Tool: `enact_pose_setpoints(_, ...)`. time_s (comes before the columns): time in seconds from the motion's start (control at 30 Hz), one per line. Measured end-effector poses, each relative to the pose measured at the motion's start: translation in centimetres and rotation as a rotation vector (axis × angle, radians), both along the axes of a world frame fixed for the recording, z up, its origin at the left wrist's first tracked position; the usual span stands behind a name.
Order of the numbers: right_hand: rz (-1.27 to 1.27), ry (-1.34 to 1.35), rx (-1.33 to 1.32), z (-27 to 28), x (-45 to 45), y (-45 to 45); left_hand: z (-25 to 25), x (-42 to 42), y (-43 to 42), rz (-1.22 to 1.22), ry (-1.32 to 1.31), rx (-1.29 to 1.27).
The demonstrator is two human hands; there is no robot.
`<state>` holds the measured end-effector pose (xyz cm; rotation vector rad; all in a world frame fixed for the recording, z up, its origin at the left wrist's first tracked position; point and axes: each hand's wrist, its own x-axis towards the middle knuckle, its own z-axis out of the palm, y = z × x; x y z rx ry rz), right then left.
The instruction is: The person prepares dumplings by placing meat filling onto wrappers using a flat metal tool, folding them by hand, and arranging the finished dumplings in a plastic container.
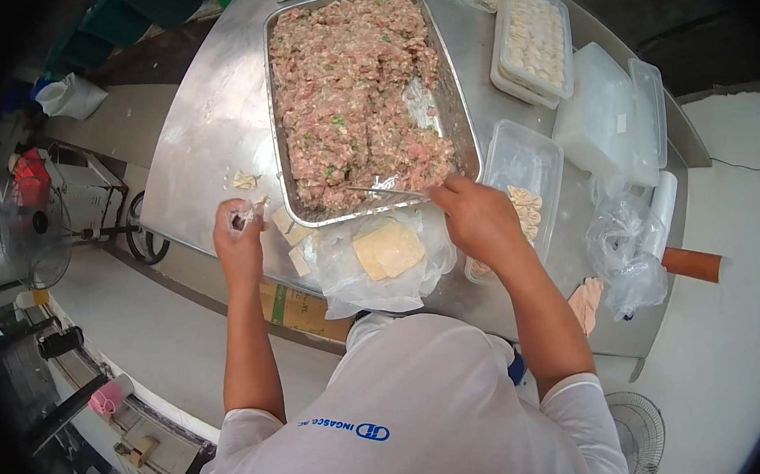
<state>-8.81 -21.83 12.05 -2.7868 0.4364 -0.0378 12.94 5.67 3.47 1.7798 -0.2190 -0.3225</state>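
Note:
A large metal tray [283, 169] of ground meat mixture [343, 90] lies on the steel table. My right hand [476, 217] grips a thin metal utensil [386, 191] at the tray's near right corner, its tip over the meat. Left of the tray, my left hand [239, 234] is closed around a pale dough wrapper [253, 214]. A small piece of dough [245, 180] lies just beyond it. Square yellowish wrappers [388, 250] are stacked on clear plastic [348, 283] in front of the tray, with loose wrappers [291, 227] beside them.
At right, an open plastic container [553, 159] holds folded dumplings [525, 209]. Behind it is a filled container [533, 37]. Empty containers [596, 116], plastic bags [633, 259] and a roll [663, 208] lie along the right edge. A fan [636, 435] stands low at right.

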Motion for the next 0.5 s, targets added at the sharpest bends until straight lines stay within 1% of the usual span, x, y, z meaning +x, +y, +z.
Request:
enact_pose_setpoints(0.03, 0.062, 0.047, -0.037, 0.0, 1.0, -0.2, -1.0, -0.1, 0.8, -0.034, 0.007, 0.072)
enact_pose_setpoints(0.07, 0.071, 0.045, -0.037, -0.4, 1.9, -0.4, -2.1, -0.4, 1.4, -0.065, 0.015, 0.144)
enact_pose_setpoints(0.1, 0.130, 0.044, -0.069, -1.0, 2.8, -0.7, -3.2, -1.4, 1.7, -0.082, -0.157, 0.265)
enact_pose_setpoints(0.13, 0.192, 0.043, -0.103, -1.6, 3.5, -0.9, -2.8, -2.3, 1.7, -0.071, -0.154, 0.264)
enact_pose_setpoints(0.2, 0.257, 0.040, -0.102, -3.0, 4.5, -1.5, -1.6, -4.4, 1.5, -0.180, -0.498, 0.494)
enact_pose_setpoints(0.27, 0.328, 0.038, -0.100, -3.2, 5.3, -1.9, -0.2, -6.8, 0.6, -0.317, -0.356, 0.397)
enact_pose_setpoints(0.37, 0.331, 0.156, -0.052, -2.1, 6.3, -2.3, -0.7, -10.4, -2.5, -0.646, -0.411, 0.216)
enact_pose_setpoints(0.4, 0.341, 0.157, -0.053, -2.2, 6.6, -2.3, -1.4, -11.4, -3.7, -0.753, -0.417, 0.164)
enact_pose_setpoints(0.43, 0.353, 0.160, -0.028, -2.2, 6.7, -2.2, -2.1, -12.5, -4.7, -0.749, -0.414, 0.163)
enact_pose_setpoints(0.5, 0.359, 0.161, -0.013, -2.3, 6.8, -2.4, -3.0, -13.8, -6.5, -0.816, -0.586, 0.243)
